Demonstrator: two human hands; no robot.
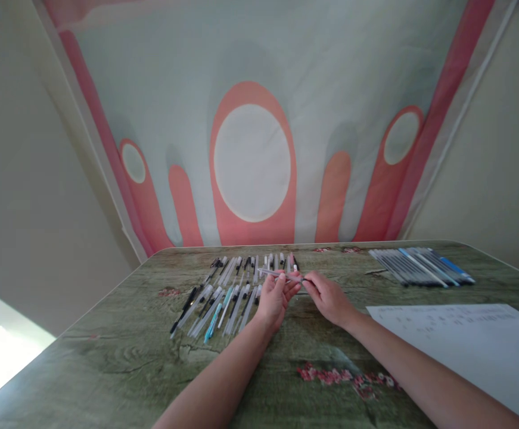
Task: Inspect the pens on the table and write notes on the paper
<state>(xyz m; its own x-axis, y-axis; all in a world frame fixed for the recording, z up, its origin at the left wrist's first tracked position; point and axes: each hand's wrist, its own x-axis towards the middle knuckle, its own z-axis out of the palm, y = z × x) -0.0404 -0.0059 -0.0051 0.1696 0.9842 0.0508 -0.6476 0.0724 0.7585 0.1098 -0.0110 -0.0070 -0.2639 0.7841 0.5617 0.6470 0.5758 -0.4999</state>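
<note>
My left hand [273, 300] is closed round the clear barrel of a pen [292, 277], palm turned partly up. At the pen's dark right end, the fingertips of my right hand [326, 298] pinch it; whether that end is a cap or a tip I cannot tell. The pen lies nearly level, above the table. Beneath and left of my left hand are several clear pen parts with black pieces [236, 310], laid side by side. Among them is a turquoise pen [213, 323], and a black pen [183, 310] is at their left end.
A second row of pen parts [227, 271] runs behind the first. At the back right lies a bundle of grey and blue refills or pens [420, 267]. A white paper sheet [460, 339] covers the right front of the wood-patterned table [120, 363]. A printed backdrop [254, 59] stands behind.
</note>
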